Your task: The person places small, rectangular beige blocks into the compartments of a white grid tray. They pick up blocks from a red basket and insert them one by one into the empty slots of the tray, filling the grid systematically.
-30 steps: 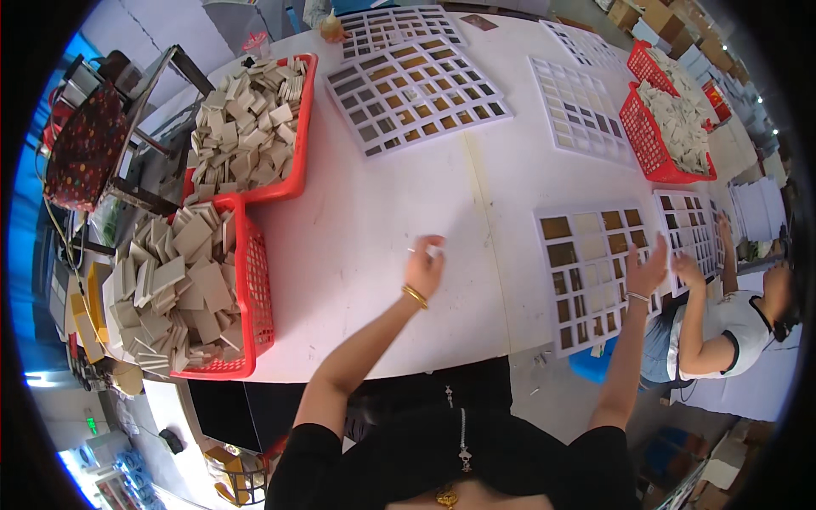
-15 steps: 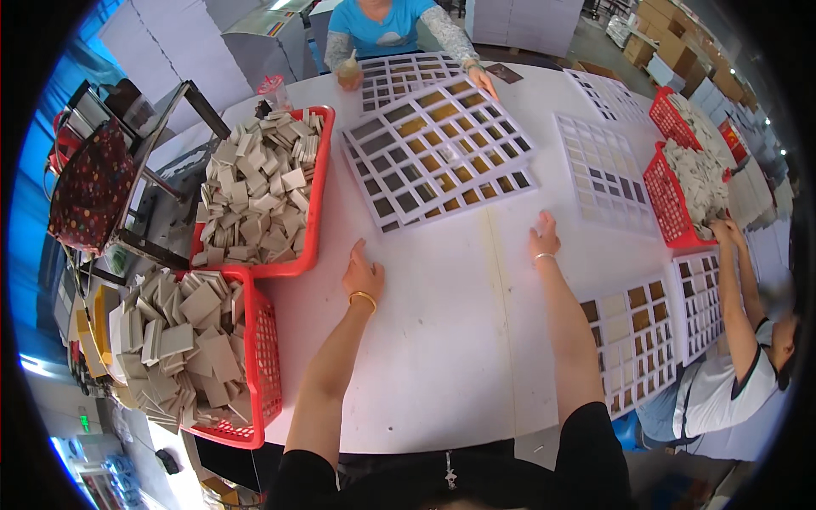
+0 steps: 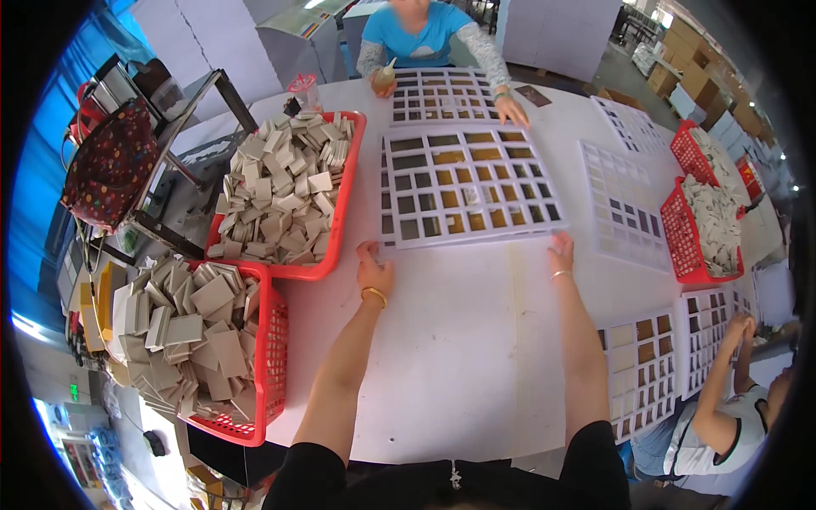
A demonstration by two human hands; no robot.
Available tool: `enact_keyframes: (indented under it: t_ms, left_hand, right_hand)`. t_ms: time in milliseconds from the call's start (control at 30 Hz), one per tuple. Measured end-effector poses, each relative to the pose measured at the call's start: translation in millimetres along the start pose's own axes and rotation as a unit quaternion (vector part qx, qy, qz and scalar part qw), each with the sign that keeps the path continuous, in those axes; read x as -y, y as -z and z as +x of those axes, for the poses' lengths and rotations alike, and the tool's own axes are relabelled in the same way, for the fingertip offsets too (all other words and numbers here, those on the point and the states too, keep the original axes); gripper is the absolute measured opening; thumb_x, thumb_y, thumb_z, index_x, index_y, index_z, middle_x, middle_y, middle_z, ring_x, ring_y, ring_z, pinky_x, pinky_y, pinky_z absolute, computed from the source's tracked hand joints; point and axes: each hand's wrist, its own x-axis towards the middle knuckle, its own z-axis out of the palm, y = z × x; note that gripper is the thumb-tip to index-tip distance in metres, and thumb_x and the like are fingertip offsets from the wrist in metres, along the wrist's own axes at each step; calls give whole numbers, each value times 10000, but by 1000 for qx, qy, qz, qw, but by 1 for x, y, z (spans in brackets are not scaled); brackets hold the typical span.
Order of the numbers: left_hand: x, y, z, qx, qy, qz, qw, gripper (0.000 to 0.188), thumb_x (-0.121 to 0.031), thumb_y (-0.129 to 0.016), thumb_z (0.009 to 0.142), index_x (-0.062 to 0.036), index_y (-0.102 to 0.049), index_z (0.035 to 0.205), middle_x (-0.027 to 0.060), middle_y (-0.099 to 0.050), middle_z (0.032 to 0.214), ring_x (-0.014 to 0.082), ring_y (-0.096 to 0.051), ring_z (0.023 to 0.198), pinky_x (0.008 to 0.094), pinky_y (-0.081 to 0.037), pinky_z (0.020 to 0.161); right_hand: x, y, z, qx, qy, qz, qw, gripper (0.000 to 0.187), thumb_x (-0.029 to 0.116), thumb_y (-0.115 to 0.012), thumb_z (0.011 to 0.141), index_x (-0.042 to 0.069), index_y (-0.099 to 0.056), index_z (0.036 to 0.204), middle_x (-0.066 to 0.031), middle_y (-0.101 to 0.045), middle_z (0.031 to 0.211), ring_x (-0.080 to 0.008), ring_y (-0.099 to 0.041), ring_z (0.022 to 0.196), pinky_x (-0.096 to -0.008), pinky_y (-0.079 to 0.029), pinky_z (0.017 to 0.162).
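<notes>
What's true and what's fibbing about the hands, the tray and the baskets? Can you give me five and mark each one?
1. The left hand is by the white tray's near left corner. True.
2. The gold bangle is on the right wrist. False: it is on the left wrist.
3. The nearest red basket is full of flat pieces. True.
4. The right hand is inside that basket. False: it is by the tray's near right corner.
5. Someone across the table wears a blue shirt. True.

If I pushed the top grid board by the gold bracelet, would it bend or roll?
The white grid board would probably slide, not roll, being flat and broad. It seems fairly stiff, since its edges show no sag. It might slip over the similar board beneath, peeking out at left.
</notes>
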Motion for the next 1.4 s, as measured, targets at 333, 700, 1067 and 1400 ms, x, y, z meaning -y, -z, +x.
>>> enact_keyframes:
  t_ms: [333, 700, 1067, 1400]
  left_hand:
    - [57, 68, -92, -14, 16, -70, 997, 444, -38, -592, 716, -32, -407, 1119, 164, -636, 1058, 282, -626, 977, 341, -485, 771]
    - [43, 244, -314, 49, 173, -7, 984, 409, -29, -566, 698, -46, -439, 1086, 121, -679, 865, 200, -611, 633, 296, -471, 599]
    - [-6, 300, -312, 118, 70, 120, 983, 168, -35, -494, 774, -80, -578, 912, 128, -613, 820, 316, -611, 752, 404, -476, 635]
    - [-28, 392, -180, -88, -25, 340, 936, 298, -290, -617, 827, -31, -544, 954, 140, -597, 785, 340, -607, 727, 416, -480, 657]
  right_hand:
    - [9, 77, -164, 41, -192, 83, 977, 614, 28, -606, 764, 19, -361, 1327, -123, -588, 1157, -174, -519, 1091, -313, -431, 920]
    - [23, 192, -431, 39, -266, 30, 963, 448, 108, -597, 760, 53, -461, 1182, -55, -632, 1022, -121, -556, 876, -251, -390, 650]
    - [26, 268, -403, 136, -95, -189, 968, 355, -44, -415, 826, 22, -485, 1167, -79, -639, 766, -133, -624, 714, -239, -479, 700]
    - [130, 181, -384, 126, 125, -132, 975, 272, 11, -549, 862, 48, -547, 1131, -9, -569, 729, -56, -499, 621, -199, -390, 550]
